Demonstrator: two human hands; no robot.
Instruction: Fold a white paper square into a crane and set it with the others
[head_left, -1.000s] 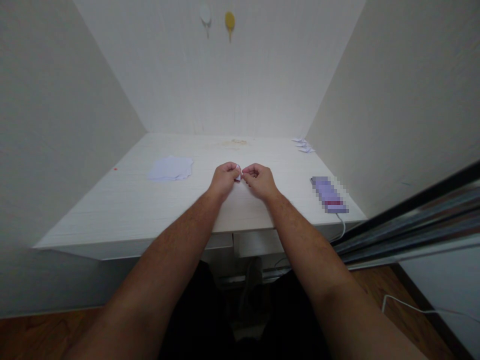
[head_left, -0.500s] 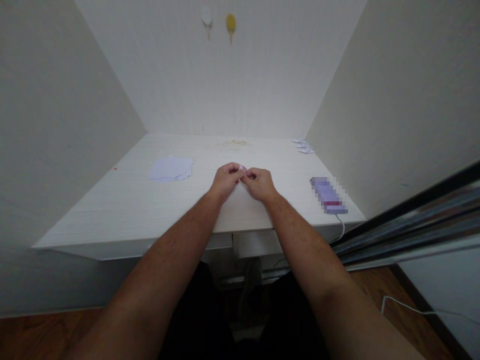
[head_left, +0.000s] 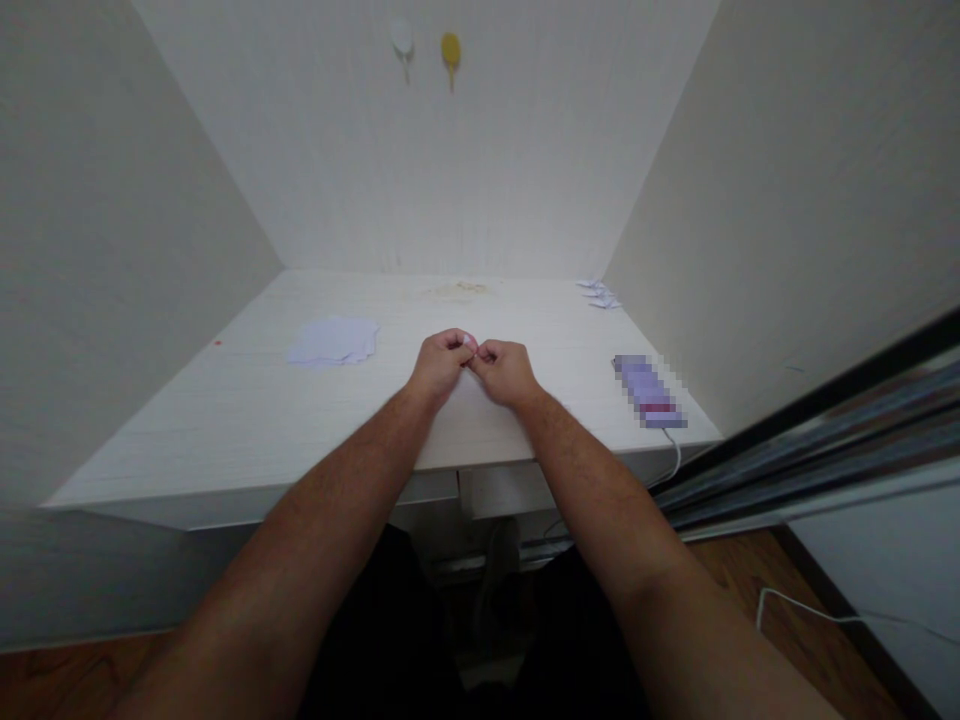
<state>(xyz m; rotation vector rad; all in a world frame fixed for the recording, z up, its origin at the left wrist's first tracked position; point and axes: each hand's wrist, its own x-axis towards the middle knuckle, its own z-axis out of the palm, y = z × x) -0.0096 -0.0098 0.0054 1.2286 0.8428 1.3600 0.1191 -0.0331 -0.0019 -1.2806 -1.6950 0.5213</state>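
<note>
My left hand [head_left: 441,364] is closed, thumb and fingers pinching a small piece of white paper [head_left: 467,341] above the white desk. Only a bit of the paper shows between the fingertips, so its folded shape is mostly hidden. Against it, fingertips touching those of the left, my right hand [head_left: 505,372] is also closed in a pinch. To the left lies a loose stack of white paper sheets [head_left: 334,341]. Several small folded white paper pieces [head_left: 600,295] sit at the desk's back right corner.
A phone-like device [head_left: 646,388], blurred out, lies at the right with a white cable [head_left: 678,458] running over the front edge. Walls enclose the desk [head_left: 247,410] at the left, back and right. A white hook [head_left: 402,38] and a yellow hook [head_left: 450,50] are on the back wall.
The view has shifted slightly, so everything sits a little differently in it. My hands have drawn closer together at the fingertips, and less of the paper shows between them.
</note>
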